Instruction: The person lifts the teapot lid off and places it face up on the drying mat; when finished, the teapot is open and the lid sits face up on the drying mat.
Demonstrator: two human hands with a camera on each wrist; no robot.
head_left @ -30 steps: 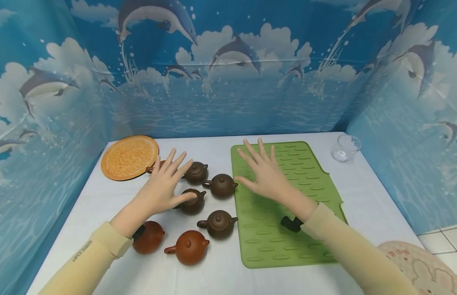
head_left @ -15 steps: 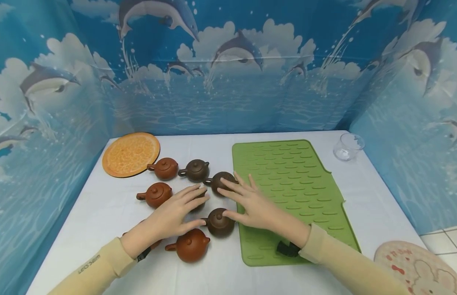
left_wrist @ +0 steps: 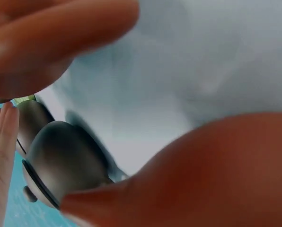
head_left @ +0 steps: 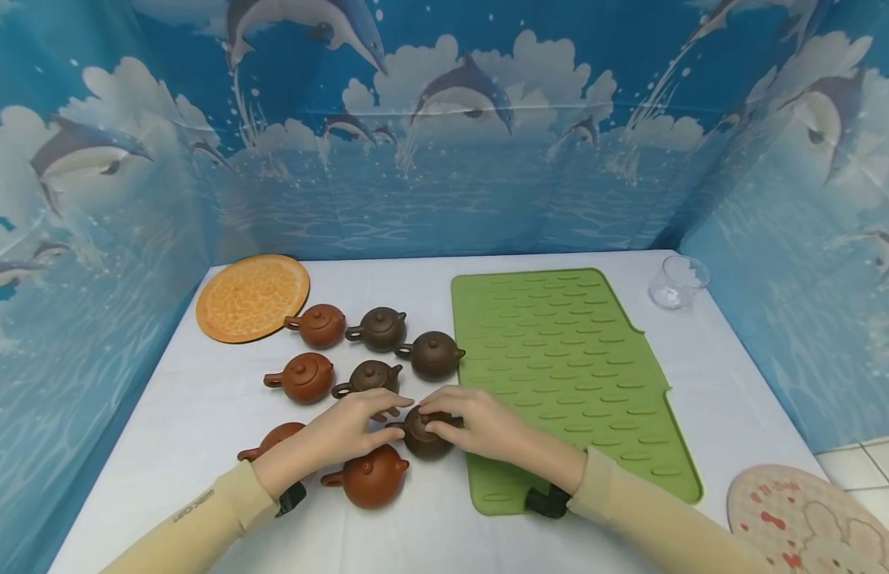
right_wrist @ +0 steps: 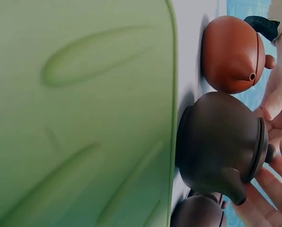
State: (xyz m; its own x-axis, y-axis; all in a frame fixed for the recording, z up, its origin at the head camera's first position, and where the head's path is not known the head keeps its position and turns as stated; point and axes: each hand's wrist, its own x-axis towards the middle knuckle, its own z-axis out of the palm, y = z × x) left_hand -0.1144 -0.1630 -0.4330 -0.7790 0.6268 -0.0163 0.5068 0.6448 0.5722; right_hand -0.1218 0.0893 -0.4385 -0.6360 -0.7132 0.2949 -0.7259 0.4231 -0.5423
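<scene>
In the head view a dark brown teapot [head_left: 426, 446] stands between both hands, beside the green mat's left edge. My left hand [head_left: 351, 426] reaches in at its handle, thumb low and fingers stretched forward; in the left wrist view those fingers [left_wrist: 1, 156] look straight. Over the teapot's lid is my right hand [head_left: 480, 421], its thumb and fingers bent down and apart around the top. The right wrist view shows the lid knob [right_wrist: 271, 153] uncovered between fingertips. Just in front sits a reddish-brown teapot [head_left: 372, 477]. Another one [head_left: 282, 434] is partly hidden by my left forearm.
More teapots stand behind, such as a dark one [head_left: 433, 355] and a red one [head_left: 304, 379]. A green ridged mat [head_left: 559, 359] covers the right half. An orange round mat [head_left: 253, 299], a clear glass [head_left: 677, 283] and a pink round mat [head_left: 810, 518] lie around.
Both hands, spread wide and raised a second ago, have come down and inward. Their fingers have drawn together around the dark teapot. The teapots stand where they were.
</scene>
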